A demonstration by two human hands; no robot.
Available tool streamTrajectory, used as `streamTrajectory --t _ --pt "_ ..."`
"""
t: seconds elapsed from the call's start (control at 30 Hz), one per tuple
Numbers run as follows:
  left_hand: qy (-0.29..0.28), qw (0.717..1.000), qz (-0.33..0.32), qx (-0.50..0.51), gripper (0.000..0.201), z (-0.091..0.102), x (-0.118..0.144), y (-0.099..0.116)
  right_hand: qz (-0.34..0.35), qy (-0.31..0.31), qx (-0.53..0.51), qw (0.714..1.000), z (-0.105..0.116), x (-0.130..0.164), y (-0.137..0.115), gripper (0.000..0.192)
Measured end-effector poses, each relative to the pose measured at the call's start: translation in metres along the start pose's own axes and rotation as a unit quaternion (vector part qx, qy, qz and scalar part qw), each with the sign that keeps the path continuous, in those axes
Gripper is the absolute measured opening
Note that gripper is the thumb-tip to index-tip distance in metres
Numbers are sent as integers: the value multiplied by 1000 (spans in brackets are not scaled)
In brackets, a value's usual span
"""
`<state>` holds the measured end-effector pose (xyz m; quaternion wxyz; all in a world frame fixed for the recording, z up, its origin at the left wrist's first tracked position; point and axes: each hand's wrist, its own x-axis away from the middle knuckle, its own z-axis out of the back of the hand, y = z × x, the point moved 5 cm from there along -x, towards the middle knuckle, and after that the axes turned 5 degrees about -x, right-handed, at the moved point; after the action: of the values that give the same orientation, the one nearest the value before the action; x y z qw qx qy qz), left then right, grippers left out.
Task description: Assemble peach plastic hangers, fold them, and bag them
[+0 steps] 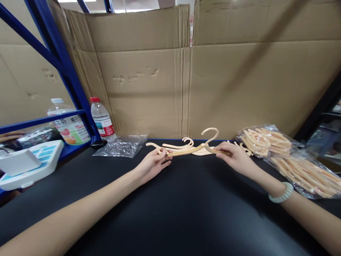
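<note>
A cream-coloured clothes hanger (186,152) is held just above the black table between my two hands, its hook pointing up. My left hand (153,164) pinches one arm of it near the curved end. The other arm is gripped by my right hand (234,156), whose fingers partly cover it. Behind the held hanger, more hangers of the same colour (176,146) lie on the table, partly hidden by it and by my right hand.
Two clear bags of hangers (266,140) lie at the right. At the left are an empty-looking plastic bag (122,145), a red-capped bottle (102,119), a white tray-like item (34,165) and a blue rack frame (66,78). Cardboard (144,81) walls the back of the table (181,213).
</note>
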<state>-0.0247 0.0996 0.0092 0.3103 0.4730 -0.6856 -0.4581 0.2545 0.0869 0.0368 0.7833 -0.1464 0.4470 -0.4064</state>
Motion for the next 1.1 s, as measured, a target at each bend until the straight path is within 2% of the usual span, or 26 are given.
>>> streamTrajectory --t 0.57,0.9,1.1 --pt "14 999 11 38 12 1 -2 -5 31 17 36 999 -1 1 -8 15" --pt "95 995 -39 -8 18 2 0 -2 57 14 32 998 -3 2 -16 14" --pt "140 989 -50 -20 24 7 0 -3 43 9 33 998 -7 4 -18 15"
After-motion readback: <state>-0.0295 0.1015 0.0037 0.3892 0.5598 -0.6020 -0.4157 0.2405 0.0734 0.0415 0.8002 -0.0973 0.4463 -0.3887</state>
